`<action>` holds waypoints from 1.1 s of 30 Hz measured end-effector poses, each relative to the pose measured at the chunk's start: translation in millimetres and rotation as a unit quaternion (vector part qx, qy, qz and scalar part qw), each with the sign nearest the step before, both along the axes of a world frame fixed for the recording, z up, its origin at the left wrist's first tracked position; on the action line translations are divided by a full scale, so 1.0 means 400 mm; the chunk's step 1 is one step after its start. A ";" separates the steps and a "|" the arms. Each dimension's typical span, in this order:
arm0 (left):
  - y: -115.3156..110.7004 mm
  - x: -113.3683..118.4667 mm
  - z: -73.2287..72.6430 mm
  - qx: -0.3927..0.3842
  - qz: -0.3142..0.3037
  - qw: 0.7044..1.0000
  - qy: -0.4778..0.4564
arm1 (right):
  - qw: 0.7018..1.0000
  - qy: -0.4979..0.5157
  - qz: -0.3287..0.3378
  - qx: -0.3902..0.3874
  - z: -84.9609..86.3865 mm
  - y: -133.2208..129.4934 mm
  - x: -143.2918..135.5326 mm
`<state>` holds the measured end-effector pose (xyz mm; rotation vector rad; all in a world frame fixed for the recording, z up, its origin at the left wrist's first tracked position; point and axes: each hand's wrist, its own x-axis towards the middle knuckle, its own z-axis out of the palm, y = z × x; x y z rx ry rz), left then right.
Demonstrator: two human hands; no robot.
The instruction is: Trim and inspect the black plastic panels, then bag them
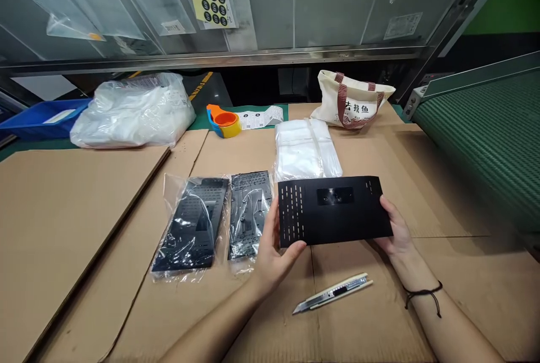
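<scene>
Between both hands I hold up a flat black plastic panel (333, 214) with rows of slots near its left end and a glossy dark rectangle near its top middle. My left hand (276, 250) grips the left end, thumb on the front face. My right hand (396, 228) grips the right end, its fingers partly hidden behind. Left of it, two more black panels lie in clear plastic bags: one bagged panel (194, 225) and, nearer my left hand, another bagged panel (248, 211). Below the held panel lies a utility knife (333, 294) on the cardboard.
A stack of clear plastic bags (306, 149) lies behind the panel. Farther back are tape rolls (225, 122), a paper strip (262, 117), a cloth bag (352, 101), a white plastic bag (135, 110) and a blue tray (37, 121). A green conveyor belt (485, 132) runs on the right.
</scene>
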<state>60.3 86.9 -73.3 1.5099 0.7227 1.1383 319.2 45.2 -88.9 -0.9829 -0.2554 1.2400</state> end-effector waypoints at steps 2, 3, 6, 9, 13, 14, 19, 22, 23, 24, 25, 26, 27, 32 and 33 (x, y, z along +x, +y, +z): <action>0.003 -0.002 -0.009 0.012 0.003 1.000 0.027 | 1.000 0.007 -0.003 -0.003 0.003 0.002 -0.009; 0.004 -0.003 -0.012 0.016 0.006 0.999 0.038 | 1.000 0.009 -0.003 -0.004 0.004 0.003 -0.012; 0.006 -0.004 -0.011 0.026 0.014 0.998 0.061 | 1.000 0.011 0.011 -0.005 0.008 0.004 -0.017; 0.008 -0.004 -0.006 0.036 0.021 0.996 0.076 | 1.000 0.009 0.022 0.000 0.009 0.004 -0.016; 0.010 -0.006 -0.001 0.055 0.026 0.993 0.097 | 1.000 0.007 0.020 0.008 0.005 0.002 -0.012; 0.011 -0.007 0.000 0.058 0.029 0.993 0.100 | 1.000 0.004 0.022 0.009 0.005 0.001 -0.011; 0.011 -0.007 0.004 0.080 0.045 0.990 0.110 | 1.000 0.005 0.024 0.013 0.010 -0.002 -0.018; 0.009 -0.006 0.004 0.087 0.047 0.988 0.117 | 1.000 0.011 0.018 0.011 0.015 -0.002 -0.022; 0.009 -0.006 0.004 0.089 0.047 0.988 0.114 | 1.000 0.013 0.019 0.010 0.016 -0.003 -0.022; 0.008 -0.006 0.004 0.089 0.047 0.989 0.111 | 1.000 0.016 0.021 0.010 0.016 -0.003 -0.021; 0.008 -0.007 0.003 0.089 0.048 0.989 0.107 | 1.000 0.017 0.024 0.009 0.015 -0.004 -0.020; 0.008 -0.007 0.003 0.087 0.048 0.989 0.106 | 0.999 0.018 0.027 0.009 0.013 -0.004 -0.018; 0.008 -0.008 0.002 0.085 0.046 0.990 0.107 | 0.999 0.016 0.031 0.009 0.011 -0.005 -0.016; 0.005 -0.010 0.001 0.062 0.039 0.993 0.095 | 1.000 0.004 0.029 -0.012 -0.001 -0.006 -0.015; 0.005 -0.010 0.002 0.051 0.037 0.995 0.083 | 1.000 0.004 0.024 -0.019 -0.001 -0.006 -0.017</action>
